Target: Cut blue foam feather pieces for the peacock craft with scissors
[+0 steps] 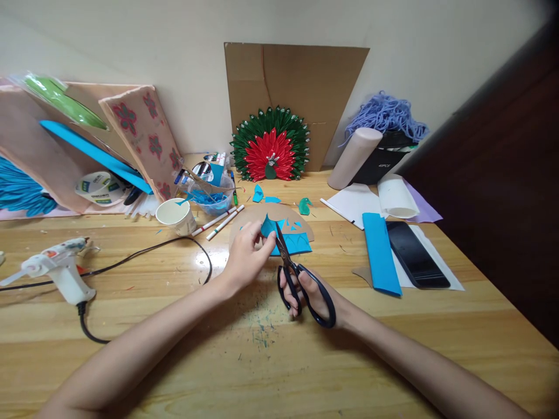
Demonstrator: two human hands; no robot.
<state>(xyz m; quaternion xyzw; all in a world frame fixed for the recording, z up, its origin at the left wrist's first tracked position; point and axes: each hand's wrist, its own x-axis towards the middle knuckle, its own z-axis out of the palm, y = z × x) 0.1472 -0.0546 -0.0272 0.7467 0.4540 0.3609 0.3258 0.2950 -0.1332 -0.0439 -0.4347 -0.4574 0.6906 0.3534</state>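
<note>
Blue foam piece [267, 226] sits pinched in the left hand [246, 256] above the counter [174, 349]. Right hand [312, 294] grips black scissors [292, 273], blades at its edge.

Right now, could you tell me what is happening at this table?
A person is cutting blue paper at a wooden table. The left hand pinches the sheet's upper edge, while the right hand works black scissors, blades open against the paper. The sheet lies over a brown cardboard piece, with small blue offcuts behind it. A glue gun rests at the left, a blue strip and a phone at the right.
</note>
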